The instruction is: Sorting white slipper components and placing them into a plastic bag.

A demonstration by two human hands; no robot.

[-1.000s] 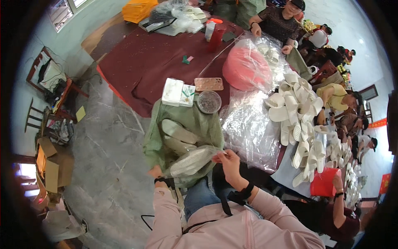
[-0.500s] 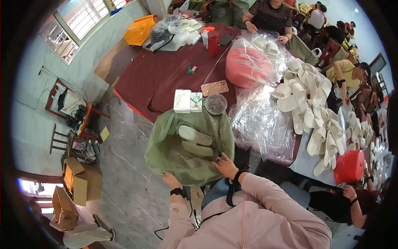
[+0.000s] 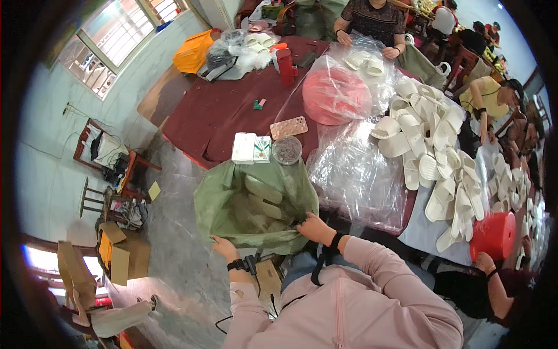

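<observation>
A green woven sack (image 3: 218, 200) gapes open in front of me against the table's near edge. Inside it lie pale slippers (image 3: 263, 189), partly in shade and seemingly wrapped in clear plastic; how many are deeper down I cannot see. At the sack's near left rim, my left hand (image 3: 225, 248) pinches the fabric. The near right rim is gripped by my right hand (image 3: 317, 228), its fingers curled over the edge. The rim between my hands is pulled fairly straight.
On the maroon-covered table (image 3: 215, 110) are small white boxes (image 3: 244, 148), a phone (image 3: 289, 127), a round tub (image 3: 287, 150) and clear plastic bags (image 3: 354, 174). Cream slippers (image 3: 430, 134) are heaped at right, near a red stool (image 3: 493, 232). A co-worker (image 3: 372, 23) handles bagged slippers across the table.
My left hand has moved outward to the left, drawing the near rim wider and tauter. The slippers in the sack now look more shaded. The whole view has shifted slightly.
</observation>
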